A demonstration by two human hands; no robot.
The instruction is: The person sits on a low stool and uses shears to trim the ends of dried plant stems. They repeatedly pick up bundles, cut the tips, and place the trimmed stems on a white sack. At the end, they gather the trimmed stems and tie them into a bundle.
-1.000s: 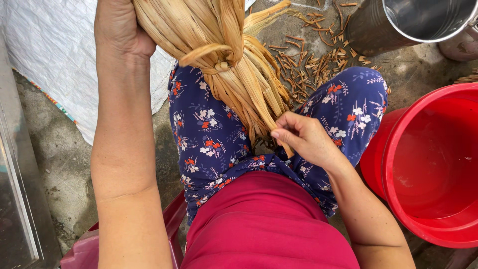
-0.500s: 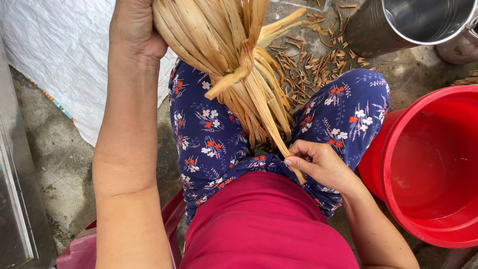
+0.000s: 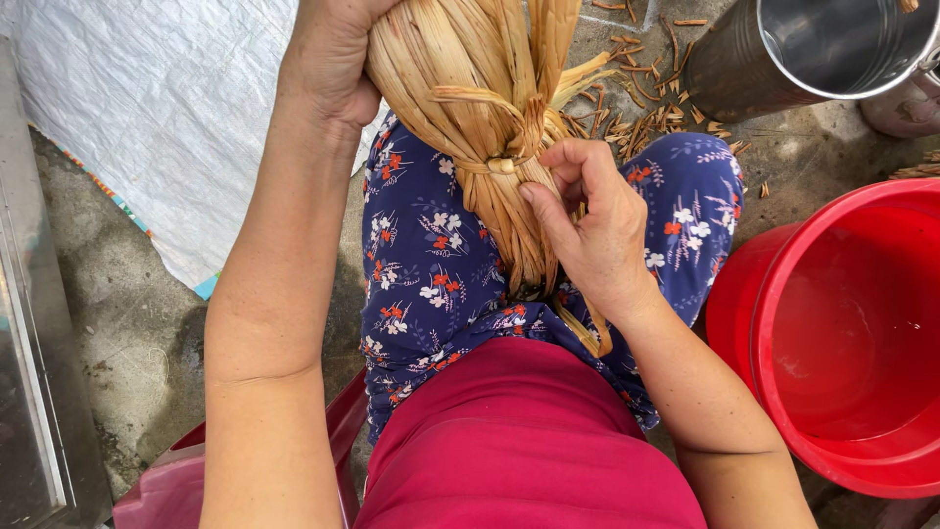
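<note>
While you are sitting on the red stool [image 3: 176,485], your left hand [image 3: 333,59] is gripping the top of the bundle of dried leaves [image 3: 470,88], fingers closed tight around it, holding it upright over your lap. Your right hand [image 3: 587,220] is working at the knot [image 3: 504,165] where a leaf strip is cinching the bundle, thumb and fingertips pinching together on the strands just beside that tie. The loose leaf ends are hanging down between your knees onto the flowered blue trousers [image 3: 431,255]. A red bucket [image 3: 852,343] is standing just to your right, a steel pot [image 3: 803,49] beyond it, leaf scraps [image 3: 646,118] littering the concrete floor [image 3: 98,294], and a white sack [image 3: 166,127] is lying on the left.
</note>
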